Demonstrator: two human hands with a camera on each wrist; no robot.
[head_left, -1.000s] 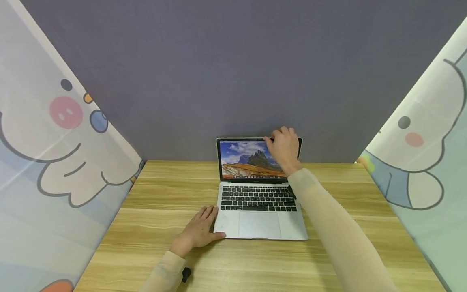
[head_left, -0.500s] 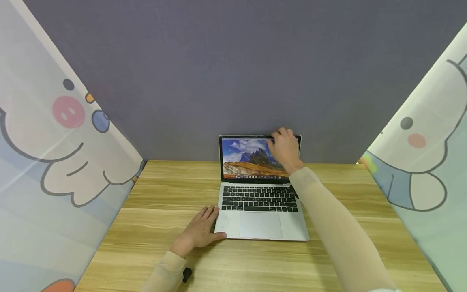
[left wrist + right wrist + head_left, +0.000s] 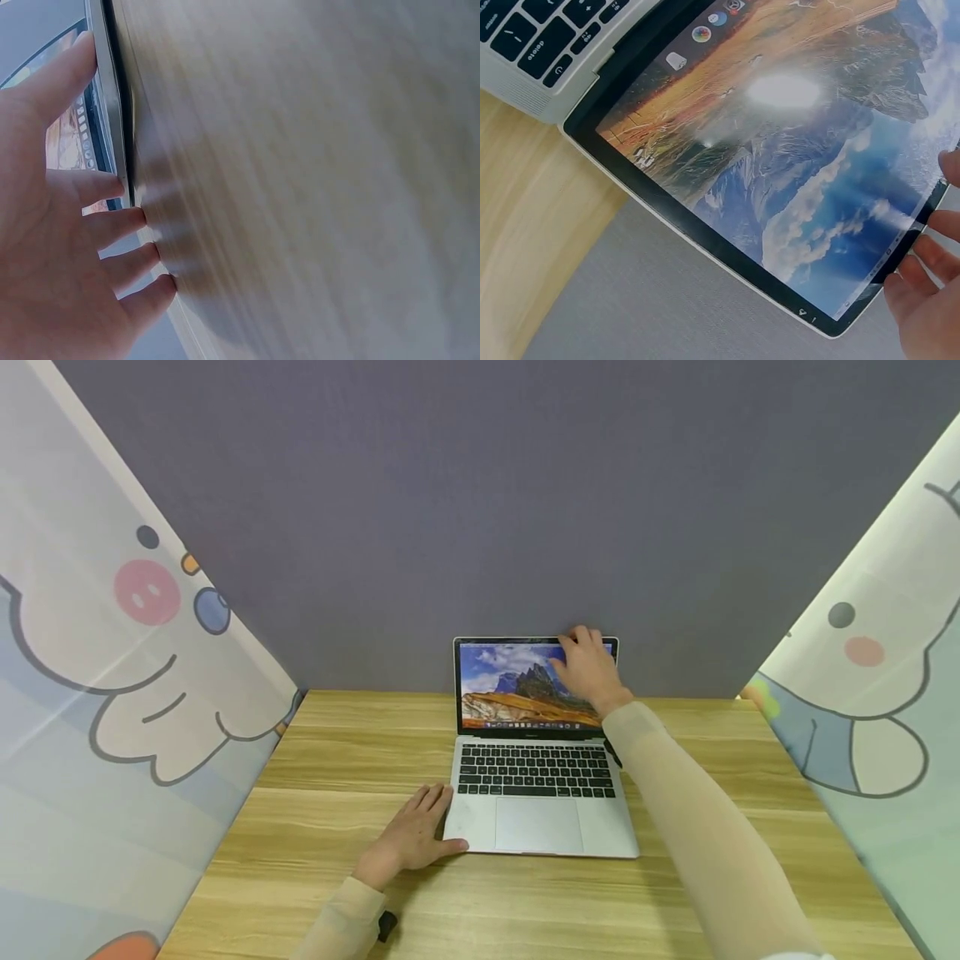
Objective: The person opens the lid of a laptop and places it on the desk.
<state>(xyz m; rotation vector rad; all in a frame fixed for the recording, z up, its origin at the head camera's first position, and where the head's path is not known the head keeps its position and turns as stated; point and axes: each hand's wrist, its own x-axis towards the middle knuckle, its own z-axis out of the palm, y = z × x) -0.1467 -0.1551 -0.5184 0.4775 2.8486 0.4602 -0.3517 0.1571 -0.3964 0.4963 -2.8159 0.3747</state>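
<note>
A silver laptop (image 3: 538, 824) stands raised on the wooden table, its lit screen (image 3: 506, 683) showing a mountain desktop picture. My right hand (image 3: 589, 671) holds the screen's upper edge near the right corner, fingers over the rim and thumb in front. In the right wrist view its fingers (image 3: 934, 256) meet the dark bezel. At the base's front left corner lies my left hand (image 3: 409, 837), thumb on the corner and fingers straight along the side. The left wrist view shows its fingertips (image 3: 156, 294) at the table beside the base. My right forearm hides part of the keyboard's right side.
The wooden table (image 3: 322, 752) ends at a grey panel (image 3: 375, 527) right behind the laptop. Cartoon-printed panels (image 3: 67, 710) flank the left side, with a matching panel (image 3: 892, 710) on the right. A small black object (image 3: 387, 926) sits by my left cuff.
My right hand has tipped the screen slightly farther back, so more of it shows. The left hand keeps its place at the corner. The whole view has shifted slightly.
</note>
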